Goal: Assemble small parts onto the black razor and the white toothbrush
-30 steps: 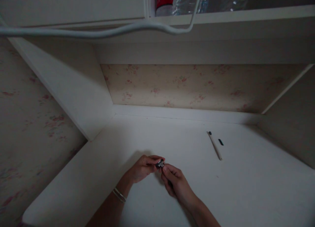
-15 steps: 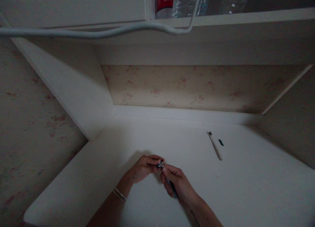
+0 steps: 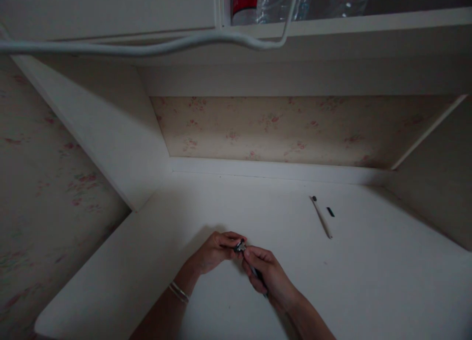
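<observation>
My left hand pinches the dark and silver head of what looks like a razor between thumb and fingers. Wrapped around its slim dark handle is my right hand, thumb close to the neck just under the head. Both hands meet over the white desk, fingertips nearly touching. The fingers hide part of the head and most of the handle.
To the right on the white desk lie a pale slim stick with a dark end and a small dark strip. A shelf with plastic bottles and a white curved tube hang overhead. Side panels flank the desk.
The handle has tilted slightly in my right hand, with less of its lower end showing. My left hand stays in almost the same place; the view has shifted a little.
</observation>
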Demonstrator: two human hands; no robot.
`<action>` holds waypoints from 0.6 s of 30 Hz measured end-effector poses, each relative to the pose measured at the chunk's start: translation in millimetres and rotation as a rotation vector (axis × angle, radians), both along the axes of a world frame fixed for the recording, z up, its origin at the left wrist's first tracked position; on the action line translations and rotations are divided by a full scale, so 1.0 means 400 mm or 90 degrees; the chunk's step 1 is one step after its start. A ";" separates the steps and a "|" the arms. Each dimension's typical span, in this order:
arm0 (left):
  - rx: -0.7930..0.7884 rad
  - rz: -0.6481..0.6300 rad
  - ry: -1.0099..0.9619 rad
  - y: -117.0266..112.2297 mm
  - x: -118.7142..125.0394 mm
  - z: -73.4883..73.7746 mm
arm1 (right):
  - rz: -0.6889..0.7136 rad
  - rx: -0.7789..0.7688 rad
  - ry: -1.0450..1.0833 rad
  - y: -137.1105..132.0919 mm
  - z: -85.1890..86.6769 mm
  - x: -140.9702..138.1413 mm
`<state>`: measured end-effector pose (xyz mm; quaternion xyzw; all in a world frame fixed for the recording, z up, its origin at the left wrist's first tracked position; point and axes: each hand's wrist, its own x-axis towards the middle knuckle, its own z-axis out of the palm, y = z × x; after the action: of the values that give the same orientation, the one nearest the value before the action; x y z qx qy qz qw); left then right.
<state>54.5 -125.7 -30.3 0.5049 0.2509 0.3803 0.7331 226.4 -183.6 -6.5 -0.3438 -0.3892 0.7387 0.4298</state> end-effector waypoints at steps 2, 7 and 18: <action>0.010 0.000 0.008 0.001 -0.002 -0.003 | -0.014 0.010 -0.003 0.000 -0.003 -0.004; 0.019 0.008 0.025 0.005 -0.008 -0.010 | -0.027 0.048 -0.043 -0.004 0.001 -0.014; 0.039 0.006 -0.003 0.003 -0.004 -0.009 | -0.024 0.039 -0.015 -0.004 -0.004 -0.015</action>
<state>52.9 -124.4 -33.9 0.5249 0.2399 0.3924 0.7162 220.4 -185.2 -8.1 -0.3464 -0.4104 0.7139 0.4493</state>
